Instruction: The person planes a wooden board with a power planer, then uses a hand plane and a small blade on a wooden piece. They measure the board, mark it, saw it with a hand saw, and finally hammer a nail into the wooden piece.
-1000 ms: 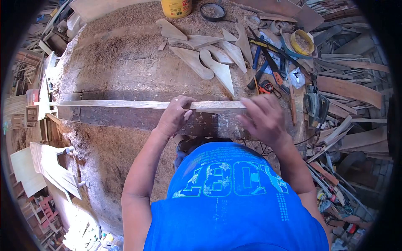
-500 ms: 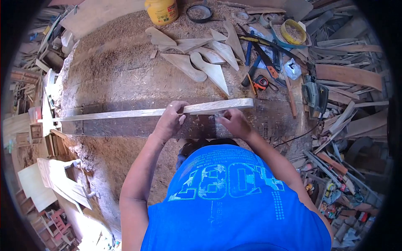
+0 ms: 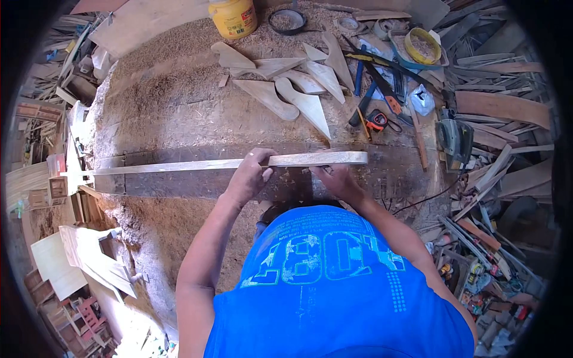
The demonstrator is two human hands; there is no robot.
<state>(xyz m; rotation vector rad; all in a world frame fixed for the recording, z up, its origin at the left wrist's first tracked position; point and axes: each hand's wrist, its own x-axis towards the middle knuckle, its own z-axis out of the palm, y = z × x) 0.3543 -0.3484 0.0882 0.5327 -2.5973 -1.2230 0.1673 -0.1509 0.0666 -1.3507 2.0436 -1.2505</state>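
Note:
A long, pale strip of wood lies crosswise over the dark plank on the bench, its wider, rounded end at the right. My left hand is closed around the strip just left of that wider part, thumb on the near side. Against the near edge of the wide end, my right hand has its fingers curled together. Whatever it may pinch is too small to make out. Beyond the strip lies a group of curved, pointed wooden pieces.
At the far side stand a yellow tub and a black round dish. A handsaw, a tape measure and a power sander with a cord lie to the right. Sawdust and wood scraps surround the bench.
The strip's right end has lowered slightly toward me and turned, showing a narrower face. My right hand has moved up against its near edge. My left hand keeps its hold.

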